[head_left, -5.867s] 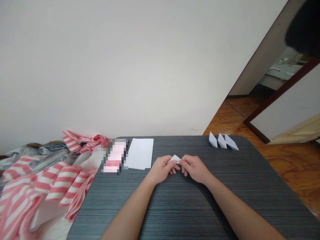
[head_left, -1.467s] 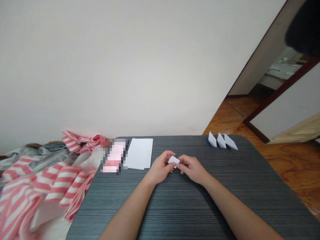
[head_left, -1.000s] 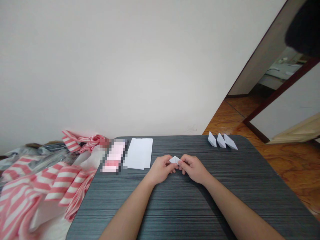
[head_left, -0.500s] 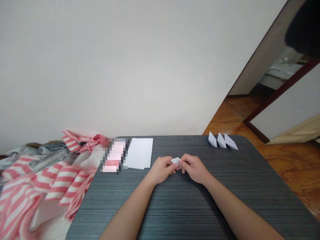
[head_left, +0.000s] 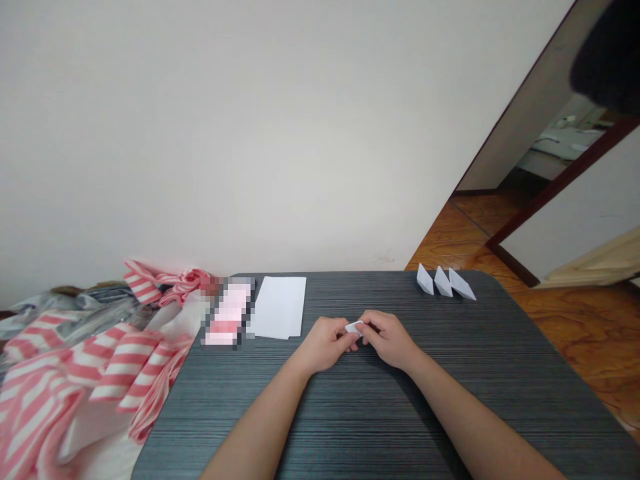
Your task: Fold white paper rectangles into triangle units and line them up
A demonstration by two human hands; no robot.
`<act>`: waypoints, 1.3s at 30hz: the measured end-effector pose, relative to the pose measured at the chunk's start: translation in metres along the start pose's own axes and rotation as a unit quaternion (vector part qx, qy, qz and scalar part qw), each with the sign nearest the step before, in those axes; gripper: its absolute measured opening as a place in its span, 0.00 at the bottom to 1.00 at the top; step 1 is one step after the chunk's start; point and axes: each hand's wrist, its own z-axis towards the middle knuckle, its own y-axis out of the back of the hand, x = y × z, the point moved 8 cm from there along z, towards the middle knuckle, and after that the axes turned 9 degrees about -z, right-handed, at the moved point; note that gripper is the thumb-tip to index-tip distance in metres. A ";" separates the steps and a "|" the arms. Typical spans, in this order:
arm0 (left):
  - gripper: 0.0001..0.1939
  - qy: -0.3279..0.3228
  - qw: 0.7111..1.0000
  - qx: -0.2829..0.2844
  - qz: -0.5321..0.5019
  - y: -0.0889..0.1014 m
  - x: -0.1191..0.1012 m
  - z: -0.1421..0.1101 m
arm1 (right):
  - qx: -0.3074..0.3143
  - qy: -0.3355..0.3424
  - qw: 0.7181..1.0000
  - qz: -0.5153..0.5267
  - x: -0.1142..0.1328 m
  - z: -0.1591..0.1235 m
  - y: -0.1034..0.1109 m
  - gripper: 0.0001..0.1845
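Both my hands meet over the middle of a dark striped table (head_left: pixel 350 413). My left hand (head_left: pixel 325 343) and my right hand (head_left: pixel 387 337) pinch a small folded white paper piece (head_left: pixel 354 327) between their fingertips, just above the tabletop. Only a sliver of the paper shows between the fingers; the rest is hidden. Both hands are closed on it.
A stack of white paper sheets (head_left: pixel 279 307) lies left of my hands, next to a blurred pink object (head_left: pixel 229 313). Three folded white paper pieces (head_left: pixel 444 281) stand at the table's far right corner. Red-and-white striped bags (head_left: pixel 75 380) pile up at the left. Wooden floor (head_left: pixel 575 320) lies to the right.
The fingers have closed in further on the paper piece, pressing it flatter and lower, so less of it shows than half a second ago. The arms have hardly moved.
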 end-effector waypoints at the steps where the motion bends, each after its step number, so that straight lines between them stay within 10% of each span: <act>1: 0.15 -0.003 1.000 -0.002 0.006 0.000 0.000 0.000 | -0.001 0.001 1.000 -0.003 0.000 0.000 0.000 0.13; 39: 0.21 -0.018 0.998 -0.056 0.021 0.011 -0.008 -0.001 | 0.029 0.008 1.000 0.007 -0.002 0.001 -0.004 0.10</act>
